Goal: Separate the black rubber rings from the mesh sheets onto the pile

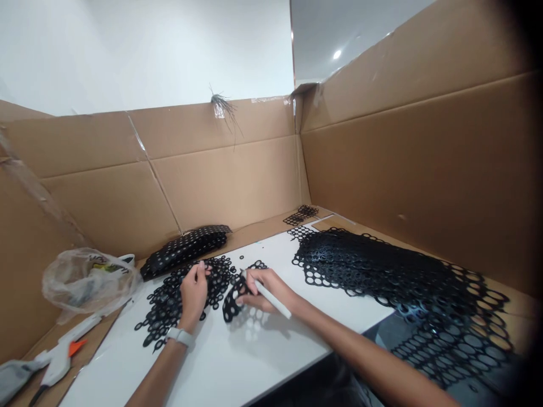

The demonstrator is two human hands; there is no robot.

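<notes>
My right hand (pixel 265 288) grips a white pen-like tool (pixel 275 298), its tip hidden near the fingertips. Against those fingers stands a small curled piece of black ring mesh (pixel 231 305), over the white board (pixel 271 353). My left hand (pixel 195 291), with a pale band on its wrist, is closed over a spread of loose black rings (pixel 163 305). Its thumb and fingers come together, and whatever they may pinch is too small to make out. One single ring (pixel 241 257) lies apart on the board beyond both hands.
A thick stack of black ring mesh (pixel 373 263) overhangs the board's right edge. Rolled black perforated sheet (pixel 186 249) lies at the back left. A clear plastic bag (pixel 85 282) and a white glue gun (pixel 61 356) sit at left. Tall cardboard walls (pixel 229 181) surround the table.
</notes>
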